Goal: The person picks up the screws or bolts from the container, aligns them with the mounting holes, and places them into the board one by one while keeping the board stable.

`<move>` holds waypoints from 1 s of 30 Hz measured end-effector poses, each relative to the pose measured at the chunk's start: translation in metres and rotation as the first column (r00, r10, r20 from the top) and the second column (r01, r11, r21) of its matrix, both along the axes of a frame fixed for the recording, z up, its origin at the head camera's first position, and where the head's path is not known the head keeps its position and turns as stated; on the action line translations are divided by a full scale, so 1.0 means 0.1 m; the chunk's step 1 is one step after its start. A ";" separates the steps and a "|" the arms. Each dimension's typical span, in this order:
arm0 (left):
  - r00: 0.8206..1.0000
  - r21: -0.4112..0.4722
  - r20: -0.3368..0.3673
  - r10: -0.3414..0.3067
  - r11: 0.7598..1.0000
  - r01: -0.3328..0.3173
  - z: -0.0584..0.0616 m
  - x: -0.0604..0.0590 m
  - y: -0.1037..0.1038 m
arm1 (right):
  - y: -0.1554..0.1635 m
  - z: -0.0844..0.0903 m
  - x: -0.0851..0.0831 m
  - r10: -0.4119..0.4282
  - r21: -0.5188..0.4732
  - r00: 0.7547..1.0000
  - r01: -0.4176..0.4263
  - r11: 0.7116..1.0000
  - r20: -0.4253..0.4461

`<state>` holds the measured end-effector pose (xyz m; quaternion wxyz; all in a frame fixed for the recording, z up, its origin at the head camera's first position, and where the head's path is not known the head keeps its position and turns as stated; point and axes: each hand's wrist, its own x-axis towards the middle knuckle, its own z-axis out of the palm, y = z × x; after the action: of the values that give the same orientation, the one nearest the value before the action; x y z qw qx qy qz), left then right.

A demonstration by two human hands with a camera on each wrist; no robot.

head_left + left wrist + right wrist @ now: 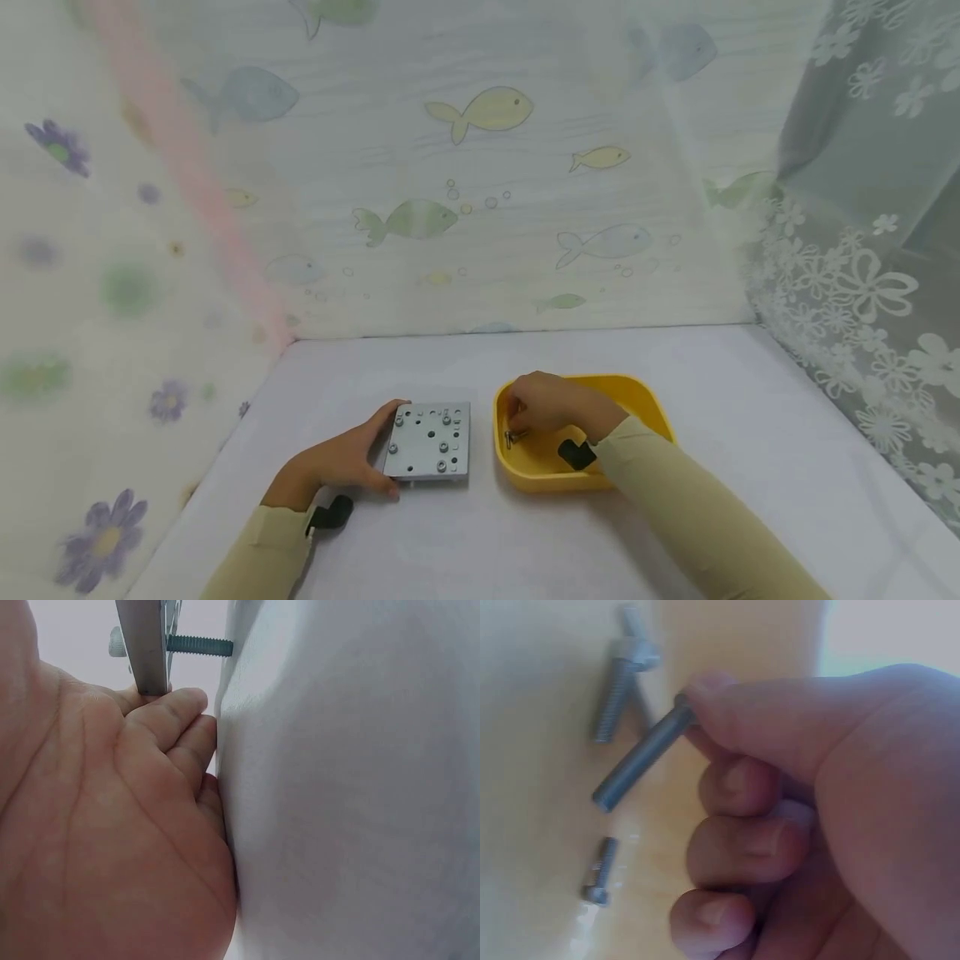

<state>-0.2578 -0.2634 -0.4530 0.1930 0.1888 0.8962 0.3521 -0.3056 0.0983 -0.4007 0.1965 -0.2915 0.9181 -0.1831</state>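
Note:
My left hand (341, 458) grips a silver metal plate (417, 460) at its left side, thumb at the near edge and a finger at the far corner. Several socket-head bolts (443, 447) stand in the plate's holes. Seen edge-on in the left wrist view, the plate is raised off the table, and a threaded bolt end (202, 646) sticks out beneath it. My right hand (551, 404) reaches into a yellow tray (562, 483). Between thumb and forefinger it pinches a bolt (641, 766), whose head is hidden; the other fingers are curled.
Loose bolts lie in the tray: a larger socket-head bolt (613, 697) crossing another, and a small bolt (600, 874). The white table (480, 542) runs back to a fish-print curtain (480, 275). Sheer floral cloth (873, 283) hangs at the right.

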 end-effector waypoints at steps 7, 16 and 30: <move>1.000 0.007 0.011 -0.008 1.000 0.008 0.02 -0.03 0.04 | 0.12 0.15 0.06 -0.058 -0.097 0.998 0.057 0.994 0.000; 1.000 0.024 0.023 0.003 1.000 -0.004 -0.02 -0.03 0.03 | 0.18 0.24 0.14 -0.106 -0.164 0.990 0.090 0.982 -0.090; 1.000 0.004 0.020 0.009 1.000 -0.009 0.01 -0.02 -0.01 | 0.19 0.35 0.22 -0.146 -0.346 0.987 0.113 0.932 -0.070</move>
<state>-0.2600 -0.2642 -0.4523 0.1998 0.1819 0.8943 0.3566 -0.2840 0.1176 -0.3658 0.0868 -0.2682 0.8981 -0.3375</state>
